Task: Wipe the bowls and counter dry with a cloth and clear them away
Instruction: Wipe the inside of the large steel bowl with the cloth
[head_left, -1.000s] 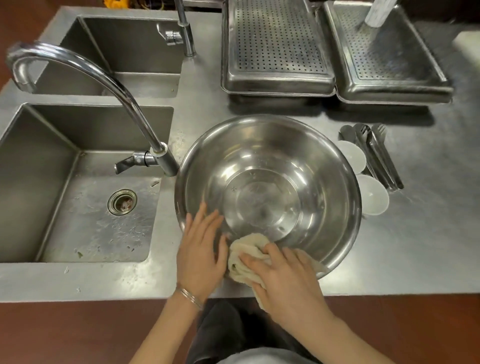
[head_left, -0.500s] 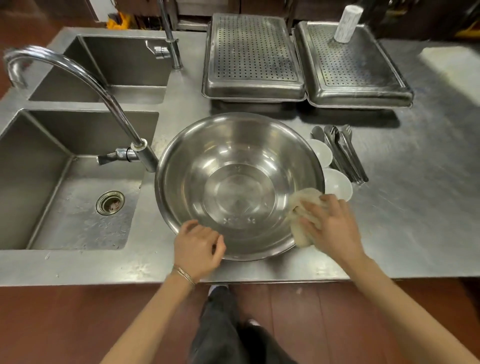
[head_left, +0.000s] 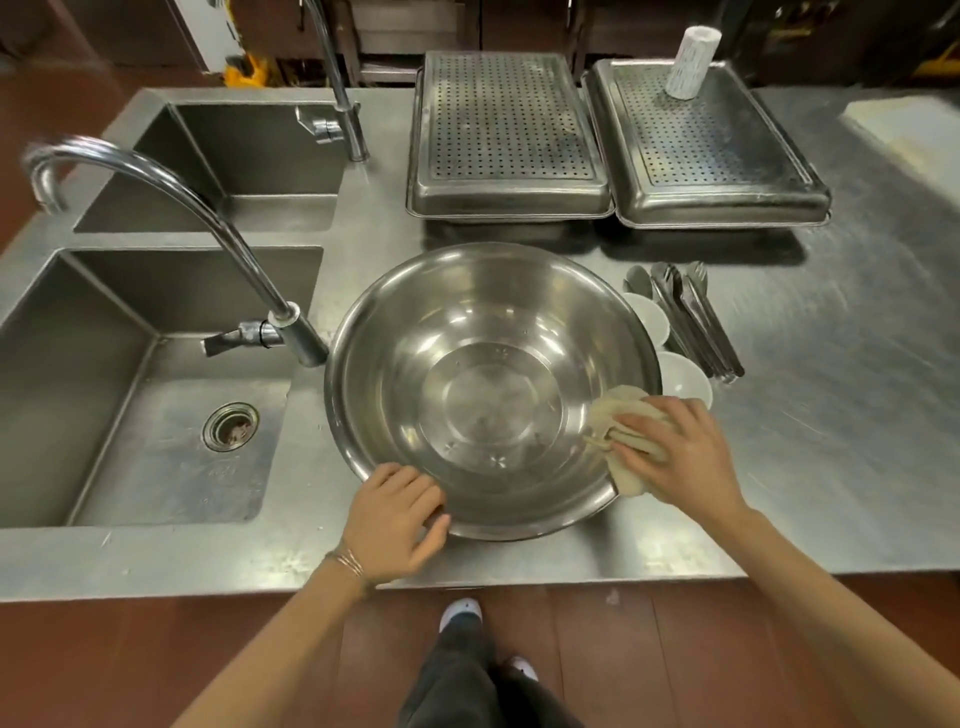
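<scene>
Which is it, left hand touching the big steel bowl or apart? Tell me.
Touching. Head view shows the left hand gripping the steel bowl by its near rim, fingers curled over it.

The big bowl (head_left: 467, 332) is sitting on the counter (head_left: 831, 415), right of the sink (head_left: 104, 364). Small bowls (head_left: 685, 379) and cutlery (head_left: 691, 317) are lying to its right; two trays (head_left: 506, 135) are standing behind, the right one carrying a roll (head_left: 693, 62).
</scene>
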